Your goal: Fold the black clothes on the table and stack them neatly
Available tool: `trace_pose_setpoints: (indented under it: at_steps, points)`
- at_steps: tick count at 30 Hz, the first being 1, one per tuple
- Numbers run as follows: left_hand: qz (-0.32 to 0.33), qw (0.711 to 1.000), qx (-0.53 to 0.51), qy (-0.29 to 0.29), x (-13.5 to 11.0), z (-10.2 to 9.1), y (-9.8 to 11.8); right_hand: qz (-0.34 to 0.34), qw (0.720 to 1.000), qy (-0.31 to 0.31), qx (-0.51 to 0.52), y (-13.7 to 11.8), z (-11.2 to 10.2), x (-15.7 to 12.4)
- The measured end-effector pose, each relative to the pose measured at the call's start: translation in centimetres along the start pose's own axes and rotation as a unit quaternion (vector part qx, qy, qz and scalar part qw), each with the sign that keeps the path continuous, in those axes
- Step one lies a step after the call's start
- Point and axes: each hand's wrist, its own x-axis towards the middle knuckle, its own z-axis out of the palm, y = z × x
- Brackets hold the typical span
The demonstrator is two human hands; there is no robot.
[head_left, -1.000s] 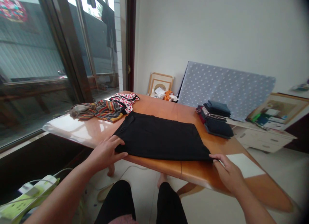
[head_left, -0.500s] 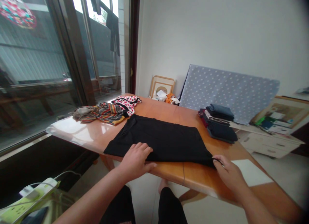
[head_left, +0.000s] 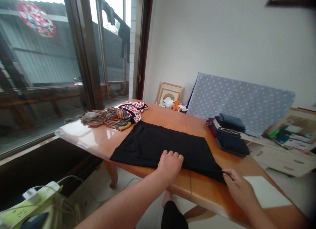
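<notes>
A black garment [head_left: 153, 141] lies flat and folded on the orange wooden table [head_left: 172, 115]. My left hand [head_left: 170, 163] rests palm down on its near edge, about the middle, fingers lying on the cloth. My right hand [head_left: 238, 186] pinches the garment's near right corner at the table's front edge. My legs show below the table.
A heap of colourful unfolded clothes [head_left: 116, 113] lies at the table's far left, and a stack of folded dark clothes [head_left: 229, 133] at the far right. A white sheet [head_left: 266, 196] lies by my right hand. A polka-dot board [head_left: 239, 100] leans on the wall. A power strip [head_left: 32, 196] sits lower left.
My left hand has slid right along the garment's near edge, from its left corner to the middle. My right hand has stayed on the right corner. The view has shifted slightly.
</notes>
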Motion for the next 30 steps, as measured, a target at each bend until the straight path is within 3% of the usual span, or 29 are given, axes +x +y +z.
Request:
trace_pose_setpoints:
  at_steps: [5, 11, 14, 17, 22, 26, 30]
  points:
    - [-0.06, 0.998, 0.025, 0.016, -3.2, -0.9, -3.6, 0.013, 1.0, -0.008, 0.004, 1.3, 0.3, 0.0]
    - [-0.167, 0.981, 0.071, 0.063, -10.0, -3.3, -11.0, 0.006, 1.0, 0.003, 0.003, 1.9, 0.7, -0.3]
    - [-0.189, 0.975, 0.077, 0.094, -13.1, -4.2, -14.8, 0.019, 1.0, -0.014, 0.009, 1.5, 0.6, -0.7]
    - [-0.164, 0.981, 0.036, 0.092, -14.9, -4.4, -18.1, 0.018, 0.999, -0.045, 0.022, 0.9, 0.2, -1.0]
    - [-0.119, 0.974, -0.156, 0.116, -14.9, -3.8, -22.2, 0.017, 0.994, -0.076, 0.079, -0.1, -1.0, -1.0]
    - [-0.154, 0.928, -0.314, 0.126, -12.7, -4.5, -24.2, 0.044, 0.99, -0.071, 0.114, -0.9, -2.1, 0.6]
    - [-0.192, 0.88, -0.409, 0.147, -9.1, -5.8, -25.2, 0.064, 0.978, -0.054, 0.19, -1.2, -2.0, 3.5]
